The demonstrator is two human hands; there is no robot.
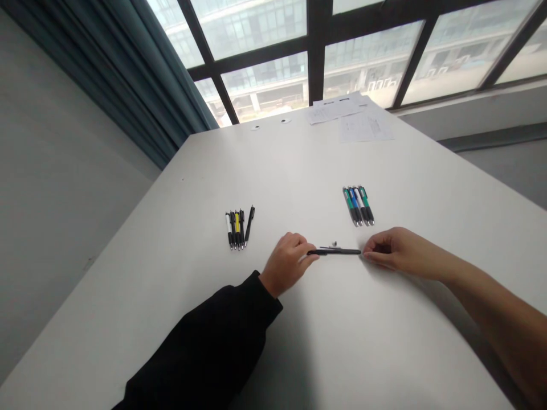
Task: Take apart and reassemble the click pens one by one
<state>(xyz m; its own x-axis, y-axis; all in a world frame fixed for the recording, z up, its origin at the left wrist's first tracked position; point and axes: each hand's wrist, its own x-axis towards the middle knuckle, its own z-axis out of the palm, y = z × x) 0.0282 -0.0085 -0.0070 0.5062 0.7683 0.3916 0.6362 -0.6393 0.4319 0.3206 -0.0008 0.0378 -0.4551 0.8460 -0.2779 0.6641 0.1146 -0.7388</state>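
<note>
A black pen (339, 251) lies sideways between my two hands. My left hand (289, 259) pinches its left end between thumb and fingers. At the pen's right tip is my right hand (387, 249), thumb and fingers closed together; whether they grip the tip is too small to tell. Just behind the pen are a thin dark rod and a small silvery part (334, 244). To the left, a row of pens (237, 229) has white, yellow and black barrels, with one black pen (249, 226) tilted beside it. Green, blue and white pens (358, 205) lie together behind my right hand.
The white table (277, 171) reaches back to the window. Printed papers (367, 125) lie at its far edge, with two small round fittings (285, 121) to their left. A blue-grey curtain (128, 68) hangs at the left.
</note>
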